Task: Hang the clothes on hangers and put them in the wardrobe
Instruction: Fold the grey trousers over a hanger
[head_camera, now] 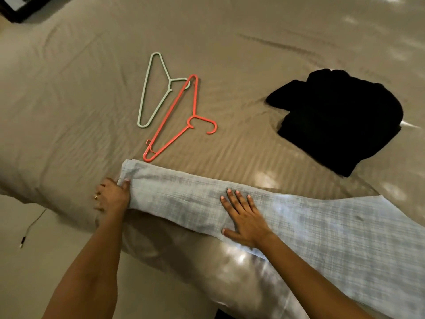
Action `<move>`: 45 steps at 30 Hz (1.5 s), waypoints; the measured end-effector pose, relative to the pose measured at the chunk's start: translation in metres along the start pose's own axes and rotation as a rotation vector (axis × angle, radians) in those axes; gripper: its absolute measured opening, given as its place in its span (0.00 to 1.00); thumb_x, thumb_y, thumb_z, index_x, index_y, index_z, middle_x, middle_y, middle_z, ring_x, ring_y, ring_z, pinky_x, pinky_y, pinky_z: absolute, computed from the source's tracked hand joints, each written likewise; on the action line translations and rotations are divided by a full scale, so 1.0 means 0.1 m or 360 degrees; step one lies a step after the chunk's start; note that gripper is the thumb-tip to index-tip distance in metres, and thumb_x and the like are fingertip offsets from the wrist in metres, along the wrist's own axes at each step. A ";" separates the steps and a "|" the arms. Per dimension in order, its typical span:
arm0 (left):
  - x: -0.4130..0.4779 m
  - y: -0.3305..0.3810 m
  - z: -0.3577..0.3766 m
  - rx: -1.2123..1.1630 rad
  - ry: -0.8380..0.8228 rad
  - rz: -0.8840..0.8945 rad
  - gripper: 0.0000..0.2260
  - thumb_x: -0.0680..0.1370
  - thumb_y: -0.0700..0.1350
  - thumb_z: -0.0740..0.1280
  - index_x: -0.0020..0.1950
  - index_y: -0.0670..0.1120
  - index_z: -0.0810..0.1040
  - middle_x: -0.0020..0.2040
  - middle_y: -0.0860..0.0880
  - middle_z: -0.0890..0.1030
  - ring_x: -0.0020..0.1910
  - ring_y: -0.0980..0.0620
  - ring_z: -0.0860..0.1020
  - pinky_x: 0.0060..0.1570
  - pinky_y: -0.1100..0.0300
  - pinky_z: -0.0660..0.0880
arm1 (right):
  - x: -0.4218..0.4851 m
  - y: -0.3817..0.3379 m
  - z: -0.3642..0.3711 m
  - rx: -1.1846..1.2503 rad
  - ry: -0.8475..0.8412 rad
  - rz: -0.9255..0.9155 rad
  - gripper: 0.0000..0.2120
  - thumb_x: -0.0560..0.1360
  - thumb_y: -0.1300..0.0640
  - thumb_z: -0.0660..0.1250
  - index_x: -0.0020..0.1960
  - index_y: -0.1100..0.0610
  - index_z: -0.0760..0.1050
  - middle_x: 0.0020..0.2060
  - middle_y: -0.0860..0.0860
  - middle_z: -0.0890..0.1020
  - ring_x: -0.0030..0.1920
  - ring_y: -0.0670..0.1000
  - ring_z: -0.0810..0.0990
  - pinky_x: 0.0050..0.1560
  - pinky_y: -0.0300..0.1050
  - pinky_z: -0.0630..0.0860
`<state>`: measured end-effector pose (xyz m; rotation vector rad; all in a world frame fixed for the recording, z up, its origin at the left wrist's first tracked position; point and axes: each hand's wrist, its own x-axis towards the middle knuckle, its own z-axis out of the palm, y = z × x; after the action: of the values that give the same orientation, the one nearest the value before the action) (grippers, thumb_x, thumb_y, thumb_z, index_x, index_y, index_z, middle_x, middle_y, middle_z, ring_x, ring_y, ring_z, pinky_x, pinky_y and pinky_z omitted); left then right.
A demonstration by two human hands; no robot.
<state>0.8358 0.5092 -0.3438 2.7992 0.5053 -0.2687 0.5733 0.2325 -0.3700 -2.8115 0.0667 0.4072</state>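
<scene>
A pale grey-blue woven garment [310,226] lies stretched along the near edge of the bed, its narrow end at the left. My left hand [112,199] pinches that narrow end between thumb and fingers. Flat on the cloth further right rests my right hand [243,217], fingers spread, pressing down. Beyond the garment lie two plastic hangers: a pale green hanger [154,88] and an orange-red hanger [174,120] that overlaps its hook. A folded black garment [338,120] sits at the right on the bed.
The bed is covered by a tan sheet [69,100] with creases. Light floor shows at the lower left, with a thin cable [32,226] on it. A dark framed object [20,8] is at the top left corner.
</scene>
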 end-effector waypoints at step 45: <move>-0.34 1.75 0.57 0.0451 -0.0321 0.0667 0.19 0.79 0.44 0.60 0.67 0.36 0.65 0.67 0.32 0.62 0.66 0.30 0.63 0.66 0.37 0.58 | -1.75 1.21 -0.51 0.3230 0.1751 0.1905 0.16 0.75 0.73 0.59 0.57 0.59 0.74 0.42 0.52 0.85 0.42 0.52 0.83 0.34 0.41 0.81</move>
<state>0.8609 0.3235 -0.3472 3.0102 -0.1824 -0.5569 0.4087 0.1026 -0.3078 -0.4375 1.3516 -0.6946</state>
